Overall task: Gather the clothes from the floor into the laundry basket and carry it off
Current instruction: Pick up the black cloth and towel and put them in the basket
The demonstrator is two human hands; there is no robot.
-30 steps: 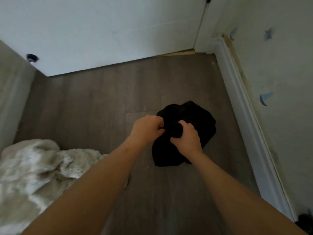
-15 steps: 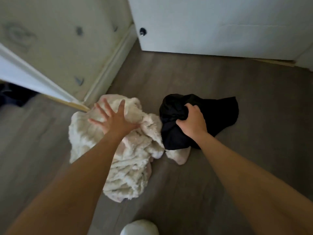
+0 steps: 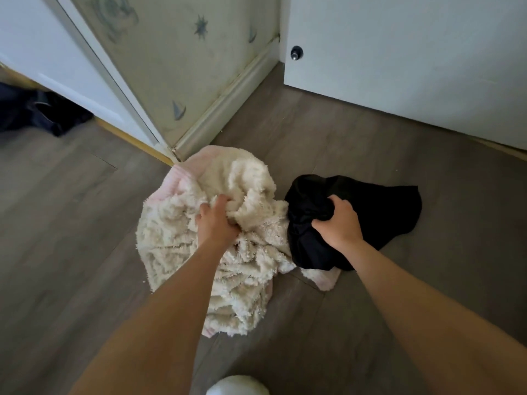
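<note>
Head view: gathering step. Left hand (image 3: 216, 220) clutches the cream fleece (image 3: 176, 238), right hand (image 3: 339, 223) grips the black garment (image 3: 385, 206). Next, probably lift these 2; no basket visible.

One cream garment (image 3: 176, 238), one black garment (image 3: 385, 212)

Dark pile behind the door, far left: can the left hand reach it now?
Probably not: left hand grips the cream fleece, and the dark pile lies well off, partly behind the door.
</note>
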